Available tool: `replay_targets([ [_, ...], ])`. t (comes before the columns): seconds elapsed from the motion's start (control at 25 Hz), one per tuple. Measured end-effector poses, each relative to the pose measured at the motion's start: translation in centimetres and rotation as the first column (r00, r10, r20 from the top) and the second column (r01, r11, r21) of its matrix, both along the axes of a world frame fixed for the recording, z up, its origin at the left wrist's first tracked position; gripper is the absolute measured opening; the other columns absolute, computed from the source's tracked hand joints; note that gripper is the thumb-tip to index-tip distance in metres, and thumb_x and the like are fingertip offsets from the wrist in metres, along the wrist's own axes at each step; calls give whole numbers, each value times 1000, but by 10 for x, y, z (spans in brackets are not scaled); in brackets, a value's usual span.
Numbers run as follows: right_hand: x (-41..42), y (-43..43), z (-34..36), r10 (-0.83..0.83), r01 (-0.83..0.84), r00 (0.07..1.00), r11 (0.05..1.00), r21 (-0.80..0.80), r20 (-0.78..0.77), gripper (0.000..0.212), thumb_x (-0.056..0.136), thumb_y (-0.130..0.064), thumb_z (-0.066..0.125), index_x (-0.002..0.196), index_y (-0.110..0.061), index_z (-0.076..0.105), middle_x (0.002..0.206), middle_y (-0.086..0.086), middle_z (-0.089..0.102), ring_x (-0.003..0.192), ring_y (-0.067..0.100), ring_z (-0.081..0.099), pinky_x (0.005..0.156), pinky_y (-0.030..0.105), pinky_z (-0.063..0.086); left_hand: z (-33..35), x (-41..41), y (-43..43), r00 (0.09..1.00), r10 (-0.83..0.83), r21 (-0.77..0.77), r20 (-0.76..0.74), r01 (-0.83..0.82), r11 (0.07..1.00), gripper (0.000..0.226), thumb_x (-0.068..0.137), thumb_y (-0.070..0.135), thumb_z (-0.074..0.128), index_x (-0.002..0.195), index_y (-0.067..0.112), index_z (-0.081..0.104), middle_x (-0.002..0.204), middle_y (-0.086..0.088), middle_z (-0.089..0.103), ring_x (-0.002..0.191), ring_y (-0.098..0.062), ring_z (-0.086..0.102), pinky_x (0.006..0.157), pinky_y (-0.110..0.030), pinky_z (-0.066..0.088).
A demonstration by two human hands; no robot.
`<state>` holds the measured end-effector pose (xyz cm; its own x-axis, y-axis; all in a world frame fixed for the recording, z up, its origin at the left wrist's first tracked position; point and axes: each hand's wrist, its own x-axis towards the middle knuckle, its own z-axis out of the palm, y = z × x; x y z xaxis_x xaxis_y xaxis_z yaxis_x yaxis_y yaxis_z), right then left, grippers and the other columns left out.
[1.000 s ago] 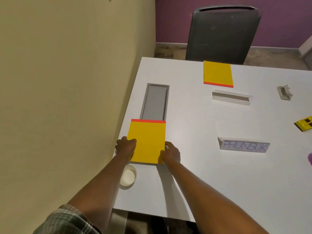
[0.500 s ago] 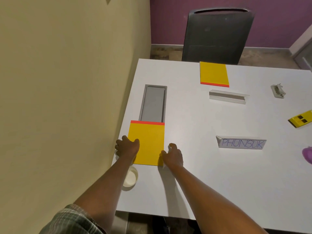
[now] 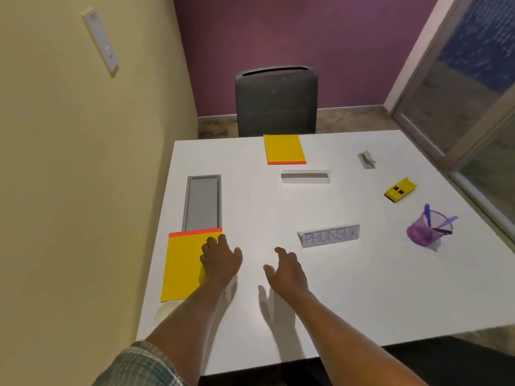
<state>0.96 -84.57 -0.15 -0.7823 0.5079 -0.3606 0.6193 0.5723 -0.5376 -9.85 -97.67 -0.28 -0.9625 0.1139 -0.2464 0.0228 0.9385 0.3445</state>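
Both hands have left the sides of the yellow pad point(image 3: 184, 268) that they flanked a moment ago and have drifted to the right. The left hand point(image 3: 220, 261) is now over the pad's right edge, and the right hand point(image 3: 287, 270) is out over bare table point(image 3: 278, 302).

Neither hand holds anything. They sit apart with fingers loosely bent and knuckles up. I cannot tell whether the left fingertips touch the pad or hang just above it.

Taking the chair point(image 3: 276, 101) as 12 o'clock, the pad lies flat at about 8 o'clock. Its red strip faces away from the person and it covers the near end of the grey recess point(image 3: 203, 201) set in the tabletop. It is squared to the table edge, which looks to me like a deliberate place setting.

A second pad point(image 3: 284, 149) lies at 12 o'clock in front of the chair, red strip toward the centre, with a blank card tent point(image 3: 305, 176) just inside it.

The lettered name card point(image 3: 330, 235) stands near the middle toward 3 o'clock, close to the right hand. My guess is that it is the next thing to be set by the near pad.

A pale round disc point(image 3: 165, 312) peeks out at the pad's near corner, and a purple pen cup point(image 3: 420, 232) stands at 3 o'clock, well apart.
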Motion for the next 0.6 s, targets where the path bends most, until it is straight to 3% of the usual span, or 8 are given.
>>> replay_targets([
  [0.24,98,81,40,-146,151,987,985,79,-62,59,95,-44,53,147,-23,34,135,8,46,126,29,49,96,41,45,33,78,99,966,-254,42,-47,256,966,52,93,43,54,136,14,49,129,-12,50,121,-32,48,96,-42,44],
  [0.36,184,127,68,-240,254,963,960,116,-119,59,95,-44,54,147,-23,34,137,7,46,126,28,49,99,40,44,57,153,158,907,-414,51,-82,418,907,54,93,42,53,139,15,46,132,-11,48,123,-32,46,96,-41,43],
  [0.6,305,190,110,-354,389,916,898,205,-189,61,95,-47,56,147,-24,36,142,8,46,129,27,48,103,41,47,90,265,243,816,-556,94,-160,573,814,52,93,44,51,138,16,47,132,-12,50,123,-33,47,98,-44,42],
])
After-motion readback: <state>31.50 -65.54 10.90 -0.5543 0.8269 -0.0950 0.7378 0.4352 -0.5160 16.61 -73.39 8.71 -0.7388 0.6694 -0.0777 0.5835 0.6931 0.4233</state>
